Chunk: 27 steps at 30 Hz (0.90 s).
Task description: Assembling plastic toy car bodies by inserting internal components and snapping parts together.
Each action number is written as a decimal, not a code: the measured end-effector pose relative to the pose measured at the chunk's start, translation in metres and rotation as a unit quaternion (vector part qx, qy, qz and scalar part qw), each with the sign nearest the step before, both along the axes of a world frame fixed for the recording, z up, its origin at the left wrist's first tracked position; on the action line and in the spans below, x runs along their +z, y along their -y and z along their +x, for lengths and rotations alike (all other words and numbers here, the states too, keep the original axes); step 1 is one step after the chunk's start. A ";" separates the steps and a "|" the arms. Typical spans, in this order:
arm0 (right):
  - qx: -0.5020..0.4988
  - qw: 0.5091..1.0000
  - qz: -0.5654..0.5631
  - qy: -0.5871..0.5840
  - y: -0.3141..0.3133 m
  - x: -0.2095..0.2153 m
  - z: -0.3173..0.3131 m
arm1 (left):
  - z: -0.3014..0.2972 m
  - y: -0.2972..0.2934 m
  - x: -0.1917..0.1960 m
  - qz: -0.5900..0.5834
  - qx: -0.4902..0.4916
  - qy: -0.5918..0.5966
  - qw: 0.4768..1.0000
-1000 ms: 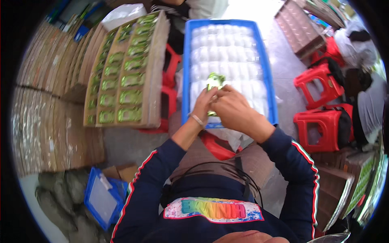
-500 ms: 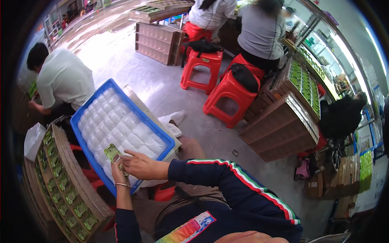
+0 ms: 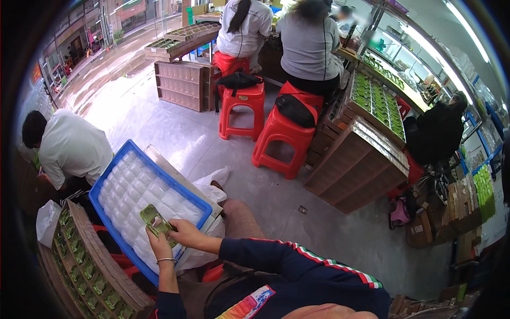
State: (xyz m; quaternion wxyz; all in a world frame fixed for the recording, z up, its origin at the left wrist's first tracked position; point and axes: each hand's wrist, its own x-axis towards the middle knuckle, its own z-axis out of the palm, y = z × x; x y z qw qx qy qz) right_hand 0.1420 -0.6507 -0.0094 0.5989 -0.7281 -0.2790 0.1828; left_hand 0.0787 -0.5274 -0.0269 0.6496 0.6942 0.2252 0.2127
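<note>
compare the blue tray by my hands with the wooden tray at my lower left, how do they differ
The blue tray is plastic with a bright blue rim; the wooden tray is brown and partitioned. The blue tray is filled with pale, whitish clear packets; the wooden tray holds rows of small green packets. Both hands, left hand and right hand, work over the blue tray with a green packet; neither touches the wooden tray. Both are rectangular, shallow and nearly full.

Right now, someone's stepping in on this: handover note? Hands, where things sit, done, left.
Left hand: grip on the small green packet, held over the blue tray.
Right hand: fingers on the same packet from the right.
Blue tray sits in front of the knees, full of clear-wrapped white pieces.
Wooden rack on the left already holds rows of green packets.
Done: rack partly filled.
Left: the packet in hand is not set down; the tray looks full.
</note>
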 end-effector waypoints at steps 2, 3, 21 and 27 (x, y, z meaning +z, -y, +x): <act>-0.031 0.999 -0.016 -0.023 0.001 -0.006 -0.002 | 0.000 0.009 0.002 0.079 0.011 0.020 0.997; -0.029 0.999 -0.015 -0.023 0.001 -0.004 -0.005 | -0.002 0.010 0.002 0.079 0.013 0.021 0.997; -0.003 1.000 0.004 -0.013 -0.004 0.017 -0.014 | -0.021 0.015 0.039 0.205 0.079 -0.011 0.976; -0.029 0.996 0.059 0.059 -0.016 0.003 -0.007 | -0.017 0.011 0.032 0.152 0.085 0.010 0.985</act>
